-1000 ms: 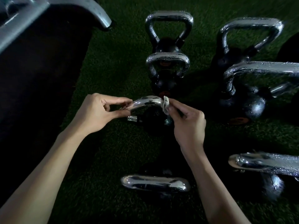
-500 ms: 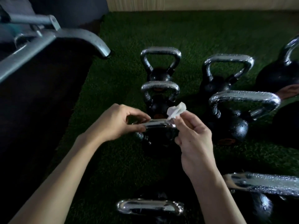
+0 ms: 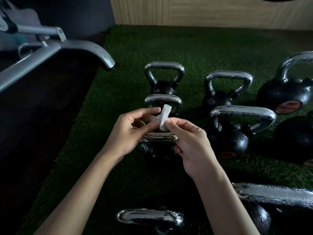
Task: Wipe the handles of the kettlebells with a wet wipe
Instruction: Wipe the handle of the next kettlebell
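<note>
Several black kettlebells with shiny chrome handles stand on green turf. A small white wet wipe [image 3: 164,119], folded into a strip, is pinched between my left hand [image 3: 131,132] and my right hand [image 3: 191,143]. Both hands hover just above the chrome handle [image 3: 159,137] of the kettlebell in the middle of the left column, touching neither it nor any other. Behind it stand two more kettlebells, a near handle [image 3: 163,100] and a far handle [image 3: 164,67]. Another handle [image 3: 149,216] lies close to me.
To the right stand larger kettlebells [image 3: 228,133], [image 3: 220,97], [image 3: 286,94] and a big wet handle [image 3: 277,195]. A grey metal machine leg [image 3: 94,50] rests at the turf's left edge beside a dark floor mat. A wooden wall panel [image 3: 203,12] bounds the back.
My left hand let go of the middle handle and rose to the wipe. My right hand lifted the wipe off the handle. The view tilted upward, showing the wall.
</note>
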A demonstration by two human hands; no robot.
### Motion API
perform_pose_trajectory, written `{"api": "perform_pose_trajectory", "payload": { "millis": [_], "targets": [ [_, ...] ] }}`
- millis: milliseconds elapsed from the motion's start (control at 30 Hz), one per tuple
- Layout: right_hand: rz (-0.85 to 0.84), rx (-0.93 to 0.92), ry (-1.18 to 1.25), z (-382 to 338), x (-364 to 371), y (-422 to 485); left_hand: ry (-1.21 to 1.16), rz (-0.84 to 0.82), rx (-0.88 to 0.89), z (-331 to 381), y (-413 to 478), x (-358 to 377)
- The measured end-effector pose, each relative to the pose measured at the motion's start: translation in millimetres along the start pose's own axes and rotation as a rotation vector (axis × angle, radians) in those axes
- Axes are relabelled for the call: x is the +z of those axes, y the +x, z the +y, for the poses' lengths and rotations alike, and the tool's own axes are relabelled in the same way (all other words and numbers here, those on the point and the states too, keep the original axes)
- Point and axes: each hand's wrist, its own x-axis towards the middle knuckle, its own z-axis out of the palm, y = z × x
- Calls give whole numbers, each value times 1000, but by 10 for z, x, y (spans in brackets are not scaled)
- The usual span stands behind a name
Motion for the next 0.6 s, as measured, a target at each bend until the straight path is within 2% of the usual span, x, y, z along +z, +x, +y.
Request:
{"api": "perform_pose_trajectory", "payload": {
  "millis": [67, 133, 200, 300, 367, 433, 533, 600],
  "targets": [
    [9, -13, -44, -32, 14, 14, -32, -14, -31, 1, -47, 7],
    [-6, -56, -212, -24, -27, 69, -4, -24, -49, 0, -96, -10],
    [31, -165, -519, 15, -122, 159, 94, 25, -77, -43, -133, -75],
    [49, -324, -1110, -36, -238, 239, 362, 98, -127, -136, -178, -187],
    [-50, -348, -1372, -145, -227, 246, 452, 95, -117, -143, -207, -171],
    [-138, -388, -1523, -255, -186, 307, 515, 87, -46, -133, -212, -125],
    [-314, -381, -1648, -365, -119, 468, 667, 33, 61, -123, -191, -79],
    [-430, -353, -1727, -369, -112, 565, 651, -55, 43, -101, -194, -97]
  ]
}}
